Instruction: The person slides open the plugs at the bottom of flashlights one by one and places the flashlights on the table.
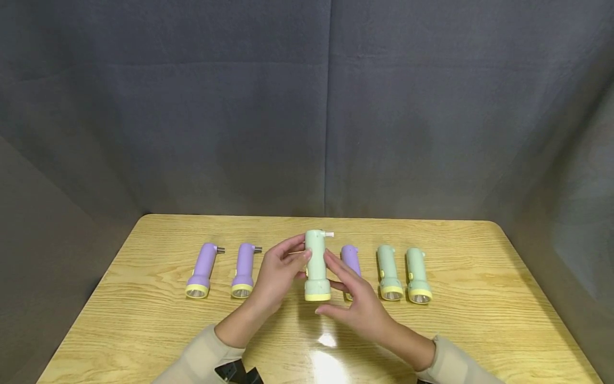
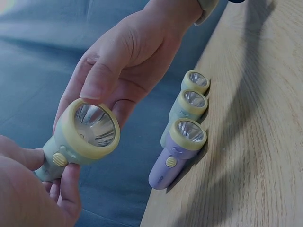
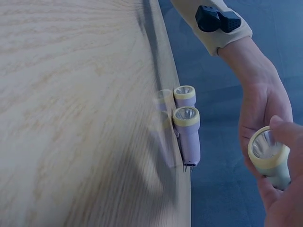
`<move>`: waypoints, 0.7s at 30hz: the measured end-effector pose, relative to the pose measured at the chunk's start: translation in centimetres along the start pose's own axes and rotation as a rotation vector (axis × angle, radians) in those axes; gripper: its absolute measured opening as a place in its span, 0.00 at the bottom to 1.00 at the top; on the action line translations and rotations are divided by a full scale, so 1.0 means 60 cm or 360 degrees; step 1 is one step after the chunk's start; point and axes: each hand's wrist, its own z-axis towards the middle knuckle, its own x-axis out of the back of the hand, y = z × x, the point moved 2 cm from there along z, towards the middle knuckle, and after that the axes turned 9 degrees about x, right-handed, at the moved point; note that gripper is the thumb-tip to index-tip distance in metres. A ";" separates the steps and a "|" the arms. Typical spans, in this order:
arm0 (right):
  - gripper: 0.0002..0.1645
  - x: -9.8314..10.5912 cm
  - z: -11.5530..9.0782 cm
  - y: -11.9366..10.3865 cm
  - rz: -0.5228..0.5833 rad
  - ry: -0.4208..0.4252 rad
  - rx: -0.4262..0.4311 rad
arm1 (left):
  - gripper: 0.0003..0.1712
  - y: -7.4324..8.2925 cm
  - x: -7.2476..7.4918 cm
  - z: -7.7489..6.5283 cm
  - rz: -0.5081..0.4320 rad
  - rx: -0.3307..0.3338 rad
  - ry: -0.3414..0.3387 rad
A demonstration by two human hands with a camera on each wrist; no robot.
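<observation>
My left hand (image 1: 278, 274) grips a pale green flashlight (image 1: 316, 266) with a yellow rim, thumb and fingers on its barrel. It is held upright above the table, lens end down, and plug prongs (image 1: 329, 234) stick out sideways near its top. On its right side, my right hand (image 1: 360, 304) touches the barrel with extended fingers, the thumb spread near the lens end. In the left wrist view the lens (image 2: 97, 126) and a yellow switch (image 2: 60, 159) show. A purple flashlight (image 1: 351, 260) lies behind the right hand, partly hidden.
Two purple flashlights (image 1: 203, 266) (image 1: 244, 266) with prongs out lie on the wooden table (image 1: 144, 330) at left. Two green flashlights (image 1: 389, 269) (image 1: 417, 272) lie at right. A dark grey curtain (image 1: 240, 133) hangs behind the table.
</observation>
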 end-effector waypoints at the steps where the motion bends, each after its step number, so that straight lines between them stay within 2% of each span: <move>1: 0.57 -0.001 0.000 -0.001 -0.0007 0.0005 -0.0013 | 0.25 -0.001 0.000 0.001 0.0004 0.0010 0.0005; 14: 0.52 -0.015 -0.005 0.005 0.0015 0.0081 -0.0078 | 0.24 -0.012 0.001 0.001 0.0036 0.0073 0.0044; 21: 0.51 -0.021 -0.006 0.007 0.0049 0.0084 -0.0147 | 0.23 -0.024 0.006 0.000 -0.0015 0.0089 0.0076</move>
